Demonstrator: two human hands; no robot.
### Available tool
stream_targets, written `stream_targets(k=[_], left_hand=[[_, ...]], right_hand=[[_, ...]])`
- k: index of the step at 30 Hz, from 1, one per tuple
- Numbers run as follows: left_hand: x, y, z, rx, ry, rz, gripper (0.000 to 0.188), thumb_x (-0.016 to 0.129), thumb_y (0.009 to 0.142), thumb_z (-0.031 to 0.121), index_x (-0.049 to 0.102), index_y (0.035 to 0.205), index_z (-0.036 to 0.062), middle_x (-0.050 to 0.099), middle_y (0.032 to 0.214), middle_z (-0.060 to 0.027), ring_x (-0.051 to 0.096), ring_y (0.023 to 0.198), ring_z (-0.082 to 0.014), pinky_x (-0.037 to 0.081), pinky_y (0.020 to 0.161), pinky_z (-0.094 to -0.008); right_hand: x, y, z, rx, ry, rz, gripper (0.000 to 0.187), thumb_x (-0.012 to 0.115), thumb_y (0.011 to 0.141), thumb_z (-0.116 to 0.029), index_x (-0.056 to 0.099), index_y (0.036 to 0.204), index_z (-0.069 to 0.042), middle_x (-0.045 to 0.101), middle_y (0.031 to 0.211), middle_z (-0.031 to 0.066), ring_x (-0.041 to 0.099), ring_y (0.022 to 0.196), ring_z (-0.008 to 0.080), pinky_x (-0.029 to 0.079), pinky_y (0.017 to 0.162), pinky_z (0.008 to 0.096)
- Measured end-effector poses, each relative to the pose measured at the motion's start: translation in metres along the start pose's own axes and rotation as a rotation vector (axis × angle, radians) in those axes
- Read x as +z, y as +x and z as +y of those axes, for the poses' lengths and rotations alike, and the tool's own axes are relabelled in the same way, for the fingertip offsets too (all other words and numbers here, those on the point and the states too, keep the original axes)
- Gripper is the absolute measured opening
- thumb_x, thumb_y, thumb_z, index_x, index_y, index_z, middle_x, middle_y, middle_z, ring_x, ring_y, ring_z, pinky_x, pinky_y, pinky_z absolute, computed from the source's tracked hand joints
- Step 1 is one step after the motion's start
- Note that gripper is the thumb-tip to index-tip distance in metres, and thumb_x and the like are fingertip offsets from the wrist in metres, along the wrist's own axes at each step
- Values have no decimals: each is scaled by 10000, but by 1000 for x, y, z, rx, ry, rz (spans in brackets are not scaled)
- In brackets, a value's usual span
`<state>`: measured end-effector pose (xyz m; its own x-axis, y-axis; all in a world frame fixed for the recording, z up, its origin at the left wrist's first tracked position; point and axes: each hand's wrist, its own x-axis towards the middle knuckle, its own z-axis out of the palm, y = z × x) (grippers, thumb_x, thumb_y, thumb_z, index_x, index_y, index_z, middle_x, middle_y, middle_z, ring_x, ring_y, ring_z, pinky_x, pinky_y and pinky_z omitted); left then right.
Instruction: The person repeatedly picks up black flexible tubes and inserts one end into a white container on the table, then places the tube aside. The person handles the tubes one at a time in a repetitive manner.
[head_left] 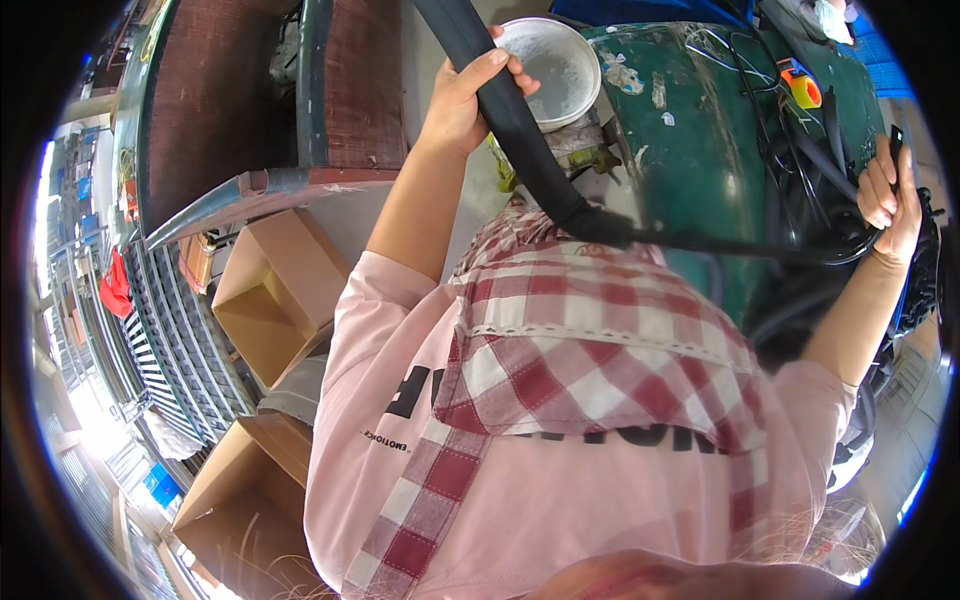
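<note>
My left hand (480, 88) is wrapped round a thick black tube (520, 135) beside the rim of a white bucket. The tube runs from the top edge of the view down to my checked apron. There a thinner black hose (740, 245) continues to the right and bends up to my right hand (888, 195), whose closed fingers grip it. A short dark end (896, 140) sticks up from that hand. Cloudy, foamy liquid lies in the bucket (596, 75), just behind the tube.
A worn green worktop (690, 130) spreads to the right, with loose wires and an orange-yellow tape roll (805, 92) on it. Open cardboard boxes (290, 275) stand on the left below a brown wooden bench (350, 90). Dark hoses crowd the right side.
</note>
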<state>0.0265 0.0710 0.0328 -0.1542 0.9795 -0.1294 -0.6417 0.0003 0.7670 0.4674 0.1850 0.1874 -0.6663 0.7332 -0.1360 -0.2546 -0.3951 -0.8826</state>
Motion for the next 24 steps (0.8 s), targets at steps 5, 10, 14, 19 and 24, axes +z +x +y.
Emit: stream_targets(k=[5, 10, 14, 19, 24], left_hand=[[-15, -13, -37, -163, -65, 89, 308, 642, 817, 136, 476, 1058, 40, 556, 800, -79, 574, 719, -190, 543, 742, -397], [-15, -28, -50, -221, -4, 215, 176, 608, 834, 141, 495, 919, 36, 541, 749, -75, 554, 668, -180, 529, 682, -366], [-64, -78, -91, -434, -40, 320, 172, 600, 849, 175, 529, 939, 46, 537, 713, -50, 532, 630, -157, 494, 659, -308], [-95, -93, -58, -270, 5, 449, 211, 621, 841, 166, 545, 983, 30, 546, 725, -40, 532, 629, -140, 493, 632, -297], [-131, -136, -38, -218, 10, 613, 202, 647, 837, 175, 525, 886, 22, 541, 726, -60, 542, 598, -153, 519, 592, -307]], right_hand=[[-1, 6, 25, 100, 67, 159, 320, 345, 1027, -324, 371, 798, -102, 266, 519, -57, 194, 401, 38, 177, 333, 192], [13, 11, 42, 99, 126, 254, 301, 366, 1022, -317, 388, 804, -110, 260, 536, -70, 185, 409, 34, 154, 343, 192], [29, 41, 91, 260, 251, 394, 275, 426, 1001, -303, 447, 837, -83, 262, 541, -68, 208, 427, 40, 168, 369, 203], [56, 46, 133, 218, 264, 429, 295, 430, 994, -332, 471, 842, -83, 275, 546, -63, 224, 443, 51, 186, 396, 212], [85, 45, 189, 319, 380, 475, 295, 407, 1004, -328, 465, 836, -92, 255, 535, -61, 236, 451, 54, 218, 408, 214]])
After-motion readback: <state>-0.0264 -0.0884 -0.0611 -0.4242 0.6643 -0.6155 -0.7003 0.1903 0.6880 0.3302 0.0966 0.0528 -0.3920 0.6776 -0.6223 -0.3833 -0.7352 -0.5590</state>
